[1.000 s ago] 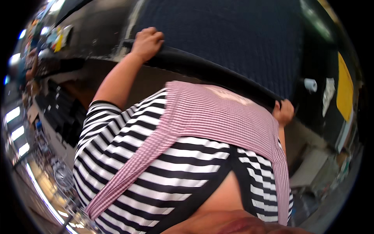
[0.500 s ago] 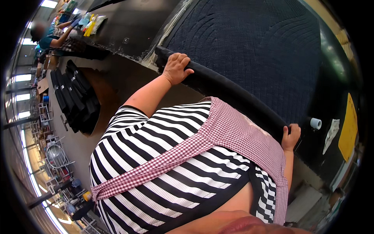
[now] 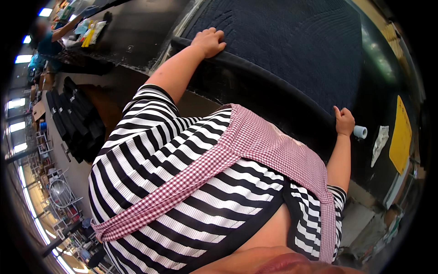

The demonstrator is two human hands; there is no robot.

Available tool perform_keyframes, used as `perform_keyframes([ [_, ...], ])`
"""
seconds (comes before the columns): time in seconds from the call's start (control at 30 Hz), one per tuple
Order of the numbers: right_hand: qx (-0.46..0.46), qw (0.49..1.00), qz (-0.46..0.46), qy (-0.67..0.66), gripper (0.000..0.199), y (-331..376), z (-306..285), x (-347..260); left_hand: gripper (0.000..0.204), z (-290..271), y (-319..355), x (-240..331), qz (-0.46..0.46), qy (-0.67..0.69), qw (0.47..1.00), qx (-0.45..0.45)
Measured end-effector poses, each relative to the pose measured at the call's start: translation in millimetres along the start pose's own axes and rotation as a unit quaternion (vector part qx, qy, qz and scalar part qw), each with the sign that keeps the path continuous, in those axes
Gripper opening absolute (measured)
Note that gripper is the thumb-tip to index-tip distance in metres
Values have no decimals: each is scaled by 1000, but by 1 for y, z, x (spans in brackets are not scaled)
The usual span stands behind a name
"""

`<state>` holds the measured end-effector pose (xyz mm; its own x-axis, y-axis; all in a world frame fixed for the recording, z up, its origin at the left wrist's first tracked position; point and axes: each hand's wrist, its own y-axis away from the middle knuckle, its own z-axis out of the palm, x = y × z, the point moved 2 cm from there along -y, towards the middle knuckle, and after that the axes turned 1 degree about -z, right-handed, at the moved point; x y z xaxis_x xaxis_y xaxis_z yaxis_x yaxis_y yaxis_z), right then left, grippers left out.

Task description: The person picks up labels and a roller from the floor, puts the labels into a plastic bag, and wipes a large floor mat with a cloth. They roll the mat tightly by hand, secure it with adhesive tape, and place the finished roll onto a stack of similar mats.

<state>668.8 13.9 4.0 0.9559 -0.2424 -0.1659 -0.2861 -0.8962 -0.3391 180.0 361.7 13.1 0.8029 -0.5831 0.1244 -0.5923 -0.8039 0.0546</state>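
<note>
Head view: black roll [image 3: 264, 76] diagonal, upper left to lower right

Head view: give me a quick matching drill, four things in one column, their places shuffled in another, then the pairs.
Things
1. left hand
2. right hand
3. crumpled white scrap
4. yellow sheet

Places
A. just left of the pale-blue roll
B. farthest right of the four
C. between the pale-blue roll and the yellow sheet
D. at the left end of the dark rolled-up sheet

Pairs: 1-D, 2-A, 3-C, 4-B
</note>
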Motion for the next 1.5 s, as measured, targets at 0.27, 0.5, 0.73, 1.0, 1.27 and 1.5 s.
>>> perform_keyframes([
  [0.27, 144, 989, -39, 20, 65, 63, -10, -59, 25, 4, 9, -4, 38, -3, 996, 79],
  [0.5, 16, 997, 24, 67, 60, 38, -3, -46, 43, 2, 23, 14, -76, 135, 979, 133],
  [0.73, 14, 999, 44, 4, 48, 43, -4, -40, 115, 18, 51, 86, -152, 38, 985, 68],
  [1.0, -198, 922, -50, -328, 17, -127, 33, -194, 124, 13, 47, 83, -182, 52, 982, -10],
  [1.27, -266, 919, -165, -241, 17, -215, 155, -357, 119, 7, 45, 86, -182, 61, 981, -19],
  [1.5, -185, 923, -269, -202, 14, -206, 171, -369, 116, 13, 51, 81, -188, 85, 978, -4],
])
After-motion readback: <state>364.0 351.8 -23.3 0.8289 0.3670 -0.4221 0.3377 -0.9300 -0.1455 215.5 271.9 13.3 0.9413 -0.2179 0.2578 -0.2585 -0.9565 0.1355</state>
